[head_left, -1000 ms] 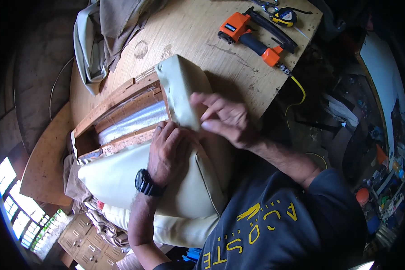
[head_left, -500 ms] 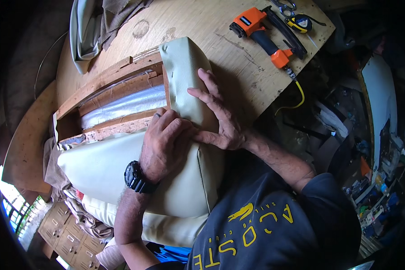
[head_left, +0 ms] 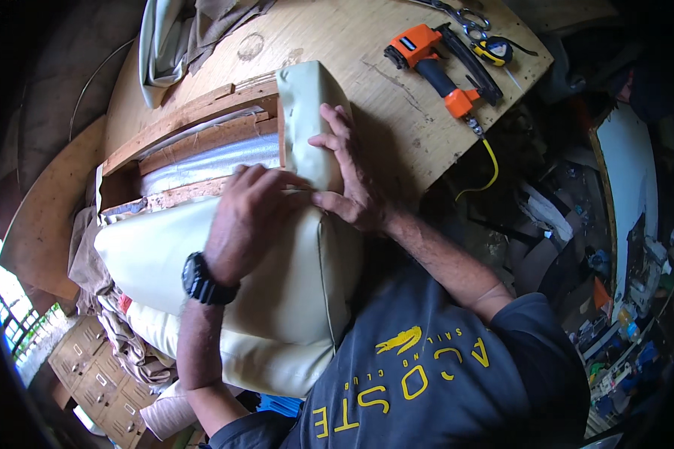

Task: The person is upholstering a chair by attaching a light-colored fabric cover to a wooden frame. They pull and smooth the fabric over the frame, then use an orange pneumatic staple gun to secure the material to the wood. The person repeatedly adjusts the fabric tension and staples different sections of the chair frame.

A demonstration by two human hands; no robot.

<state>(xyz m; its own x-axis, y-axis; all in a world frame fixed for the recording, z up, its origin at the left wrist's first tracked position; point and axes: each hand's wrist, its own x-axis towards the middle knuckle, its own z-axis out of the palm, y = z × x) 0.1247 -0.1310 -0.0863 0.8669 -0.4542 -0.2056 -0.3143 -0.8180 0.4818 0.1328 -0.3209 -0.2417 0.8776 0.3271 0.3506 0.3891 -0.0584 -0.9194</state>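
A cream upholstered cushion [head_left: 277,299] lies over a wooden seat frame [head_left: 187,123] on a plywood worktable [head_left: 397,97]. My left hand [head_left: 247,217], with a black wristwatch, presses flat on the cushion's top edge where it meets the frame. My right hand [head_left: 348,176] lies spread over the cream covering at the frame's padded corner [head_left: 303,97], fingers apart, thumb touching the left hand's fingertips. Neither hand holds a tool. Silvery wrapped padding [head_left: 210,161] shows inside the frame.
An orange and black pneumatic stapler [head_left: 438,67] with a yellow hose [head_left: 490,165] lies at the table's far right, beside scissors [head_left: 457,13] and a yellow tape measure [head_left: 490,51]. Loose fabric [head_left: 180,37] is piled at the far left. Cluttered floor lies to the right.
My right hand has slid from lifting the covering to lying flat over the padded corner. My left hand has stayed pressed on the cushion edge. The view has shifted slightly.
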